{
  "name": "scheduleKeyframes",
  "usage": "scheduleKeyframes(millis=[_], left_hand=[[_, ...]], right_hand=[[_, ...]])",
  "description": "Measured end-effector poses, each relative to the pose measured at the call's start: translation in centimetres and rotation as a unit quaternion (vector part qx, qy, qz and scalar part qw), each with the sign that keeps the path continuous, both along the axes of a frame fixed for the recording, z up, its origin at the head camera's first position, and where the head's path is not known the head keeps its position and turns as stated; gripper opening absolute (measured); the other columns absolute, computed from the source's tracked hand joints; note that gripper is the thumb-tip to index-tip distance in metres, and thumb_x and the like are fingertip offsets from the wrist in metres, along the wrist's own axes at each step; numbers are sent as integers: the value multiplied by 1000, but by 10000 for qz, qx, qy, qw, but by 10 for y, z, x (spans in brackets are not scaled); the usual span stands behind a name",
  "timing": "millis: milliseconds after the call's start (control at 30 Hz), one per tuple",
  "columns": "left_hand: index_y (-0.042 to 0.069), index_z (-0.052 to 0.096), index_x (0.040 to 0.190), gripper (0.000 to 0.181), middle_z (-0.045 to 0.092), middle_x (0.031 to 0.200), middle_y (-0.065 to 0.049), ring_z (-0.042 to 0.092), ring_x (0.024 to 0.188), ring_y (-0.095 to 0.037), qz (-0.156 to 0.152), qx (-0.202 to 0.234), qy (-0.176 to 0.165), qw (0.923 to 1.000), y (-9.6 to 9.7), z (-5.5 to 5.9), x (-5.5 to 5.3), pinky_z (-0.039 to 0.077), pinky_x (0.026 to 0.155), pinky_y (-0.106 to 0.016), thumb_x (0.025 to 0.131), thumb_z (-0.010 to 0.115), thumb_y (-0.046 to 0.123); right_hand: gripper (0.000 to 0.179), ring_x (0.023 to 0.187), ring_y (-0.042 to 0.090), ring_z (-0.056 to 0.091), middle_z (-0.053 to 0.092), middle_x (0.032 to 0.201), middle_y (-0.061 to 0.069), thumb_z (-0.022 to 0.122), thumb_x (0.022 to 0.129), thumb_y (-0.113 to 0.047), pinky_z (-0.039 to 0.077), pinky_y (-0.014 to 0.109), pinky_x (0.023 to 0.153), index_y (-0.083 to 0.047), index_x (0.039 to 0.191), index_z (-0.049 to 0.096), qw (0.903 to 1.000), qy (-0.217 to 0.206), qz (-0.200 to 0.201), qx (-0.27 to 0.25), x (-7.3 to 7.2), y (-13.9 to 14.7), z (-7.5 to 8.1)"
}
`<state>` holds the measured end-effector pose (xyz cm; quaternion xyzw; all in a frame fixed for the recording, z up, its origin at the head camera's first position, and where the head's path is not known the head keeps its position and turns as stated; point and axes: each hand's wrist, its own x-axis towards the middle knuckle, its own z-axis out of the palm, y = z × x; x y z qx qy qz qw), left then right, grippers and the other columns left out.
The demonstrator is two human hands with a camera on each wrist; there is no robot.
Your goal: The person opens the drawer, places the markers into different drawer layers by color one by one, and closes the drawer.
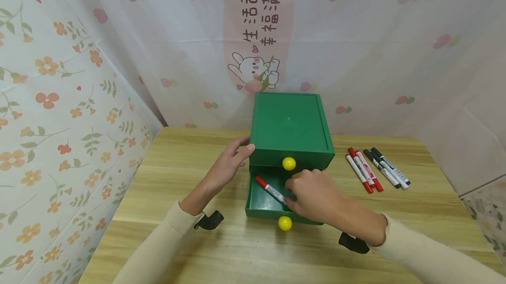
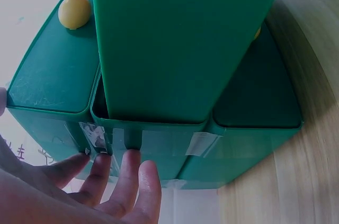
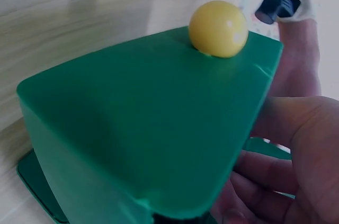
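Note:
A green drawer cabinet [image 1: 290, 121] with yellow knobs stands on the table, its lower drawer [image 1: 258, 202] pulled out. My left hand [image 1: 229, 163] rests against the cabinet's left side, thumb at the upper front corner; the left wrist view shows its fingertips on the taped side wall. Over the drawer's right part, my right hand [image 1: 316, 194] reaches in with bent fingers. A red-capped whiteboard marker [image 1: 272, 191] lies slanted in the drawer, its lower end by my right thumb. Whether my fingers pinch anything is hidden. A small dark piece [image 3: 180, 218] shows at the drawer's corner.
Right of the cabinet lie several red markers [image 1: 363, 172] and, beside them, black markers [image 1: 387, 167]. The upper drawer, with its yellow knob [image 1: 289, 164], is closed. A patterned curtain [image 1: 189, 55] hangs behind the wooden table [image 1: 178, 249].

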<state>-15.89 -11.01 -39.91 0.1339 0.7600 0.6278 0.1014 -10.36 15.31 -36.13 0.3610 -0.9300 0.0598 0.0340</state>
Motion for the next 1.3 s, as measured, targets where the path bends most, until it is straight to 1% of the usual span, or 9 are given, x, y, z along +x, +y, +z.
scheduleKeyframes(millis=[233,433,567,700,800,900,1033,1200,1300], left_hand=[[6,40,169,63,37,172,-16,45,151,-40,-32,25,29,10000,-1,0,1,44,119,-64,117,51,41],[7,41,169,64,37,172,-15,45,151,-40,-29,21,29,10000,-1,0,1,43,119,-66,116,52,42],[8,42,168,63,39,171,-14,46,150,-40,-7,32,0,10000,-1,0,0,43,119,-65,116,53,41],[8,42,168,63,39,171,-14,46,150,-40,-15,42,-15,10000,-1,0,0,43,119,-66,116,53,42],[9,42,168,63,39,171,-13,45,151,-39,-25,43,-20,10000,-1,0,0,43,119,-66,116,53,44],[10,42,168,64,40,171,-12,46,151,-38,-19,41,-26,10000,-2,0,0,43,119,-66,116,53,44],[10,42,168,63,39,171,-12,45,151,-38,-33,63,-48,10000,-2,-1,0,43,119,-66,116,53,44],[9,42,169,63,38,172,-14,45,151,-40,-49,47,-52,10000,-2,-2,-1,42,120,-67,116,53,42],[9,42,168,63,38,172,-14,45,151,-40,-35,41,-59,10000,-2,-1,0,42,120,-67,116,53,42]], right_hand=[[13,66,12,68,75,82,-4,92,88,-19,52,23,53,-13,90,81,9974,276,-181,-640,5,13,2],[11,62,6,58,68,76,-12,91,88,-21,44,23,51,-17,89,80,9887,611,-601,-1227,10,34,9],[10,59,1,53,64,73,-17,89,85,-18,41,22,49,-20,86,79,9767,1062,-772,-1695,11,54,8],[12,58,2,55,65,72,-17,84,84,-11,41,23,48,-21,84,78,9576,1567,-960,-2218,8,77,3],[9,58,5,57,67,71,-13,79,86,-8,40,22,48,-17,87,79,9430,1749,-1304,-2512,4,94,-2],[8,59,5,57,70,72,-8,76,89,-7,37,21,46,-11,94,80,9337,1725,-1686,-2646,-3,112,-11],[13,60,11,59,73,76,1,75,92,-8,36,25,45,-6,104,80,9293,1475,-2167,-2603,-16,134,-27],[19,66,25,68,76,83,9,75,92,-8,42,29,51,0,109,79,9305,1016,-2566,-2410,-32,159,-50],[25,66,26,68,77,88,14,76,92,-10,42,30,49,4,112,78,9339,625,-2772,-2169,-41,173,-65]])
